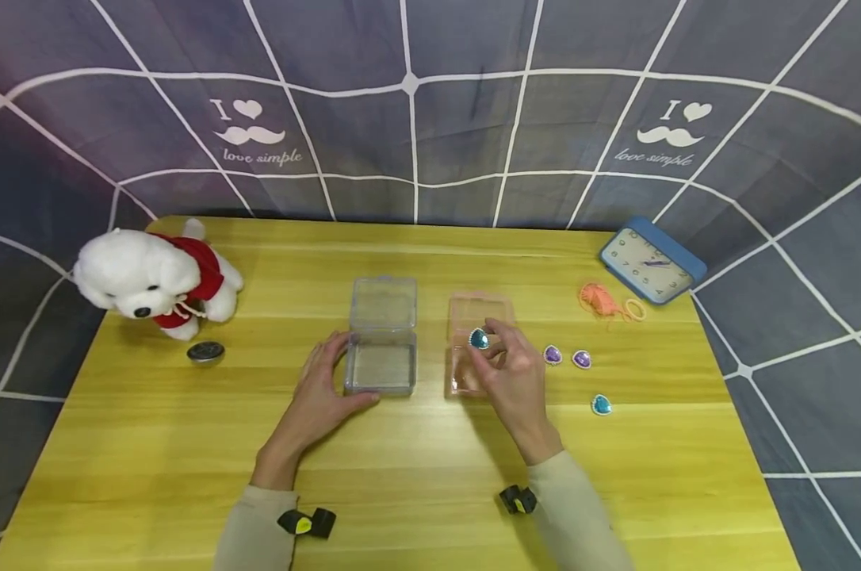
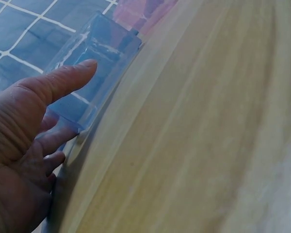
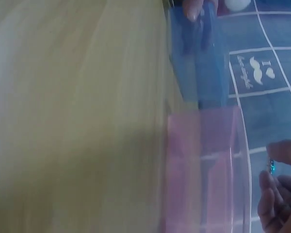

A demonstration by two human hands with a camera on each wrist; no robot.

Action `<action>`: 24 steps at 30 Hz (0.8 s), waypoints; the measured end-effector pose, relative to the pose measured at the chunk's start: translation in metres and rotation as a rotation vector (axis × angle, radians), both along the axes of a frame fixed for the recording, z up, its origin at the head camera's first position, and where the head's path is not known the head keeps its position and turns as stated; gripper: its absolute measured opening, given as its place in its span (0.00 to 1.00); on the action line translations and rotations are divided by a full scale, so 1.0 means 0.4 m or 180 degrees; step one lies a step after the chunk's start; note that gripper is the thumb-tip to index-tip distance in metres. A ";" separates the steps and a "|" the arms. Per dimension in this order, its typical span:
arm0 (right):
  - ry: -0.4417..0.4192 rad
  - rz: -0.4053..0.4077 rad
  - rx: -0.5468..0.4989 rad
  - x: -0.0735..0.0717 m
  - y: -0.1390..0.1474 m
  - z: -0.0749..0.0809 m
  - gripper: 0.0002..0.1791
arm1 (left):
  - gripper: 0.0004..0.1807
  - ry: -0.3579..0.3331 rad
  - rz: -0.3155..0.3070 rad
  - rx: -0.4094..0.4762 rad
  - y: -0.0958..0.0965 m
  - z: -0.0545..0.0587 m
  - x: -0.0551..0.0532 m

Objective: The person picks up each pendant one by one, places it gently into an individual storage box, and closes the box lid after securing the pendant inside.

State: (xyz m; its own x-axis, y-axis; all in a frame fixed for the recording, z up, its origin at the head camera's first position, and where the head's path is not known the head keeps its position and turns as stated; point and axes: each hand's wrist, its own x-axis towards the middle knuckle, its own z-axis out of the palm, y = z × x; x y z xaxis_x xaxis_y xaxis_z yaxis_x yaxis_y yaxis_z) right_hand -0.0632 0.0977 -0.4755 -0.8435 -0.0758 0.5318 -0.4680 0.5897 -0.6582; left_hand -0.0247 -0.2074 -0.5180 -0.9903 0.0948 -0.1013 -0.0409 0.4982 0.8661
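My right hand (image 1: 514,377) pinches a teal gem (image 1: 478,339) with a pale beaded rim above the open pink clear box (image 1: 466,392). In the right wrist view, the teal gem (image 3: 272,166) shows between thumb and fingers. My left hand (image 1: 325,388) holds the open blue-tinted clear box (image 1: 380,388) from its left side, thumb along the front wall. In the left wrist view, the thumb of my left hand (image 2: 34,116) crosses in front of the blue-tinted box (image 2: 106,53). Right of the pink box lie two purple gems (image 1: 552,354) and another teal gem (image 1: 602,405).
A white plush dog (image 1: 145,274) in red stands at the back left, with a dark round tin (image 1: 205,352) before it. At the back right are a blue clock (image 1: 652,262), an orange bundle of thread (image 1: 599,300) and a pale ring (image 1: 635,309).
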 end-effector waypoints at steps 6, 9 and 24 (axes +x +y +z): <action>-0.0039 0.0183 -0.0040 0.002 -0.049 0.007 0.24 | 0.57 -0.0076 -0.0037 0.0018 0.008 0.004 -0.008; -0.0100 0.0278 -0.0061 -0.001 -0.070 0.011 0.24 | 0.57 -0.0087 -0.0033 -0.0009 0.010 0.005 -0.008; -0.0082 0.0664 0.0100 -0.018 -0.188 0.031 0.24 | 0.57 0.0008 0.0047 -0.0162 -0.003 0.008 0.004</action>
